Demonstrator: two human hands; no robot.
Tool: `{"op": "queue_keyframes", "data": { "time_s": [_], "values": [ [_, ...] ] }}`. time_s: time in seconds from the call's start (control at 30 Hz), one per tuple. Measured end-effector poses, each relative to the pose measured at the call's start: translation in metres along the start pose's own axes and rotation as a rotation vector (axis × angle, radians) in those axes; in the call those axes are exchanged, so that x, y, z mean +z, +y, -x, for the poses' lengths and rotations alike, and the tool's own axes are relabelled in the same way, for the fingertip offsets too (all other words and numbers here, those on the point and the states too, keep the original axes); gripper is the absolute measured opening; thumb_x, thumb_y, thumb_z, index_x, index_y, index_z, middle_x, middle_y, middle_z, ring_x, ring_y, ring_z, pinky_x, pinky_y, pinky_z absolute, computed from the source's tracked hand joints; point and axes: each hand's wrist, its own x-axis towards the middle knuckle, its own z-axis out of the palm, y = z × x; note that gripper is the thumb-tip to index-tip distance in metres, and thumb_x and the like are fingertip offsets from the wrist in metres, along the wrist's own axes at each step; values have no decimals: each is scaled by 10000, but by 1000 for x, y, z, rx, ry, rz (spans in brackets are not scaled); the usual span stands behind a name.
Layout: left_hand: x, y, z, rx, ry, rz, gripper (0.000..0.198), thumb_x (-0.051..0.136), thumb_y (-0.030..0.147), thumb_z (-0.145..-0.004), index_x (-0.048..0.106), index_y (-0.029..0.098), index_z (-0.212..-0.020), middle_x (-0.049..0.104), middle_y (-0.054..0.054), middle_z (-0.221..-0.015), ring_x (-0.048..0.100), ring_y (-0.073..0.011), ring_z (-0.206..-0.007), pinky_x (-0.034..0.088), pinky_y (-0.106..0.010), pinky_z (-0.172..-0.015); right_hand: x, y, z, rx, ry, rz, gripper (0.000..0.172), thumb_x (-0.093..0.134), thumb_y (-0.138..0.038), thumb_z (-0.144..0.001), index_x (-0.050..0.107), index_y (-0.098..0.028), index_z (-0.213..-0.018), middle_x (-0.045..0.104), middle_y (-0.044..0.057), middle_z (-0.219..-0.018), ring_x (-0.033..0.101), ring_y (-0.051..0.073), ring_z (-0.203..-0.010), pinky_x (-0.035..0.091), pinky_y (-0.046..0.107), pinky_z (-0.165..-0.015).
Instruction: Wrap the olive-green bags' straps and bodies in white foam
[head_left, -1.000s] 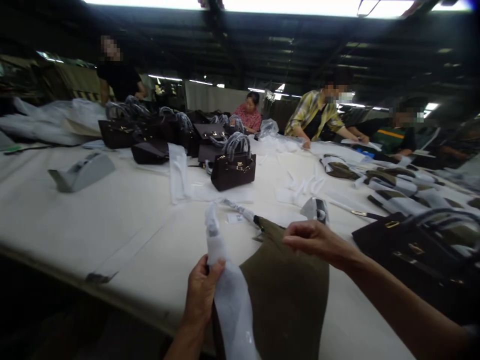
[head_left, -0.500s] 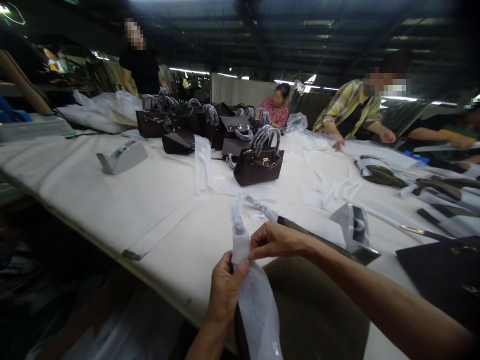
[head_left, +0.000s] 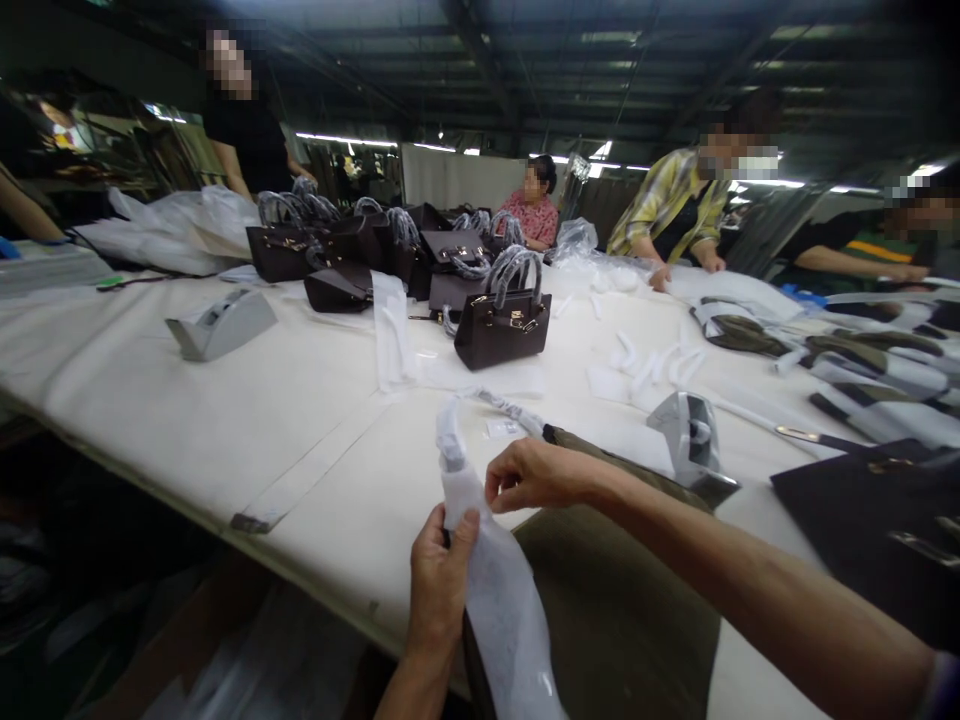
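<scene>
My left hand [head_left: 441, 575] is closed around a bag strap [head_left: 501, 595] wrapped in white, translucent sheeting, its thumb lying across the front. My right hand [head_left: 541, 474] is curled, thumb against fingertips, right at the wrap's edge; whatever sits in the pinch is too small to make out. The strap belongs to an olive-brown bag [head_left: 626, 610] lying under my right forearm. Above my left hand the strap narrows into a plastic-wrapped end [head_left: 450, 437]. A second wrapped strap piece [head_left: 510, 410] runs to the bag's upper edge.
Dark brown handbags [head_left: 502, 330] with wrapped handles crowd the table's far side. Grey tape dispensers stand left [head_left: 221, 325] and right [head_left: 690, 440]. White foam strips [head_left: 652, 360] lie beyond the bag. A dark bag [head_left: 862, 520] is at right. Several people work around the table.
The view has shifted slightly, so the table's contents appear further left. My right fingertips have drawn slightly up along the wrap's edge. My left hand keeps its hold.
</scene>
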Motion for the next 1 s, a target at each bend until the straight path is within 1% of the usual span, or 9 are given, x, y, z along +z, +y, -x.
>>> {"op": "queue_keyframes", "data": {
  "time_s": [0.07, 0.13, 0.33, 0.47, 0.6, 0.73, 0.9, 0.97, 1.0],
  "values": [
    [0, 0, 0, -23, -18, 46, 384, 633, 460, -697, 562, 151, -914, 525, 41, -586, 447, -88, -469, 387, -193, -462, -7, 0, 3, 3, -52, 8, 289, 604, -143, -654, 634, -181, -939, 646, -24, -731, 538, 76, -582, 363, 159, -509],
    [-1, 0, 1, -27, -35, 61, 367, 640, 446, -697, 557, 155, -904, 509, 49, -576, 436, -81, -463, 376, -184, -451, -11, 1, 5, 21, -67, 25, 394, 599, -106, -639, 579, -187, -1025, 661, -19, -778, 558, 85, -607, 377, 160, -516],
    [-4, -1, 3, -47, -80, 115, 326, 659, 399, -697, 543, 170, -899, 517, 48, -602, 449, -78, -482, 384, -183, -469, -15, 3, -1, 6, -102, 72, 310, 591, -107, -658, 541, -184, -954, 659, -21, -779, 558, 90, -622, 384, 167, -526],
    [-8, -1, 1, -71, -99, 142, 370, 691, 395, -658, 557, 162, -913, 538, 33, -626, 471, -89, -499, 391, -191, -478, -13, 5, -9, -95, -77, 58, 316, 605, -117, -670, 513, -197, -961, 657, -41, -751, 537, 77, -594, 364, 163, -525],
    [-11, -4, -1, -77, -112, 147, 426, 716, 400, -618, 571, 149, -931, 574, 9, -663, 491, -103, -519, 401, -207, -494, -5, 2, -12, -215, 7, 46, 318, 612, -85, -673, 519, -184, -961, 636, -41, -719, 512, 65, -570, 342, 151, -515],
    [-16, -10, -5, -64, -118, 153, 444, 709, 410, -628, 571, 152, -962, 589, -2, -711, 499, -101, -557, 404, -200, -517, 7, 1, -8, -357, 116, -3, 325, 562, -38, -708, 534, -167, -1005, 622, -32, -714, 505, 58, -571, 352, 148, -549],
    [-18, -10, -6, 25, -128, 150, 502, 702, 392, -654, 520, 198, -1080, 605, -20, -841, 535, -116, -674, 417, -189, -590, 25, 8, -4, -416, 260, -66, 414, 500, -8, -732, 530, -188, -1104, 601, -15, -784, 522, 73, -646, 383, 162, -625],
    [-17, -8, -6, 48, -112, 159, 561, 720, 386, -635, 495, 219, -1121, 605, -16, -856, 542, -122, -694, 417, -187, -598, 33, 11, -3, -413, 356, -74, 484, 541, -24, -717, 498, -201, -1165, 584, 1, -868, 508, 79, -665, 391, 174, -638],
    [-16, -7, -5, 47, -106, 163, 585, 725, 393, -626, 487, 222, -1132, 606, -16, -856, 542, -123, -685, 416, -188, -587, 36, 13, -3, -386, 423, -81, 521, 582, -50, -702, 478, -202, -1189, 572, 9, -901, 494, 80, -654, 393, 182, -627]
  ]
}}
